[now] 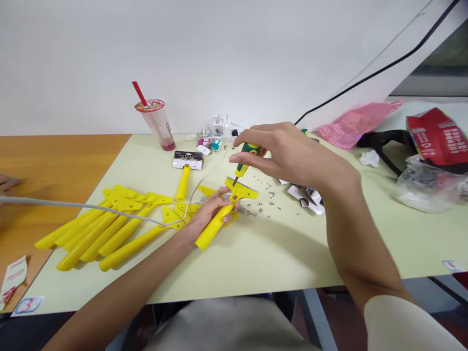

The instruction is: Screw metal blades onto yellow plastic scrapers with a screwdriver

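Observation:
My left hand (210, 212) is closed around a yellow scraper (214, 226), its handle slanting down toward me and its wide head pointing away. In my right hand (280, 151) is a green and yellow screwdriver (242, 166), gripped by the handle between thumb and fingers. The screwdriver's tip touches the scraper head near its left hole; whether a screw sits there is too small to tell. Loose small screws and nuts (271, 195) lie scattered just right of the scraper head. More yellow scraper handles (106, 226) are piled on the left of the table.
A packaged scraper (185, 180) lies behind the pile, near a leaning plastic cup (159, 124) with a red straw. Card sleeves (309, 200) lie to the right. A pink bag (360, 124) and red packet (437, 136) sit farther right. A grey cable (109, 210) crosses the pile.

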Motion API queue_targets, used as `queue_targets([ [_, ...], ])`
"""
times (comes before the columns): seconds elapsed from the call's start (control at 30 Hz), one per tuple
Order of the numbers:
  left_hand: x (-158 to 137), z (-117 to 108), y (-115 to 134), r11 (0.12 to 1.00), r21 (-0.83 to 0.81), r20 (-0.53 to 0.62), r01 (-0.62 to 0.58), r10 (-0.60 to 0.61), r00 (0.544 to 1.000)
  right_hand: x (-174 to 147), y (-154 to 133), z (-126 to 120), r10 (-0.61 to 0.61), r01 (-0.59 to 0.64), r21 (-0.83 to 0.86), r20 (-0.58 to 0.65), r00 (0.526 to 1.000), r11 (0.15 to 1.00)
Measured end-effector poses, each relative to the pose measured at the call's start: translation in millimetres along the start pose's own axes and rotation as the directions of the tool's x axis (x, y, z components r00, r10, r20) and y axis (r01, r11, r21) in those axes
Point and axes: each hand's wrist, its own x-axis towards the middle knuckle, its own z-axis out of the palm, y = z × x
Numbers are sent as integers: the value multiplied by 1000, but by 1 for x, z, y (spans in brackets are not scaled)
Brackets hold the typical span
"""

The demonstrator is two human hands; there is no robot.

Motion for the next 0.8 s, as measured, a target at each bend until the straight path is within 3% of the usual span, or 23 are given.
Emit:
queue_targets([
  [0.27, -4, 4, 1, 989, -146, -12, -13, 11, 1000, -4, -5, 4, -27, 20, 48, 139, 990, 999],
  [0.43, -5, 6, 4, 988, -154, 15, -24, 27, 1000, 13, -15, 8, -72, 73, -10, 80, 994, 997],
  [0.6, -3, 4, 6, 976, -217, -2, -25, 25, 1000, 26, -18, 19, -23, 25, -123, 21, 1000, 992],
  [0.8, -2, 4, 11, 967, -246, -47, -62, 51, 998, 14, -3, 22, -95, 92, 46, 63, 993, 995],
])
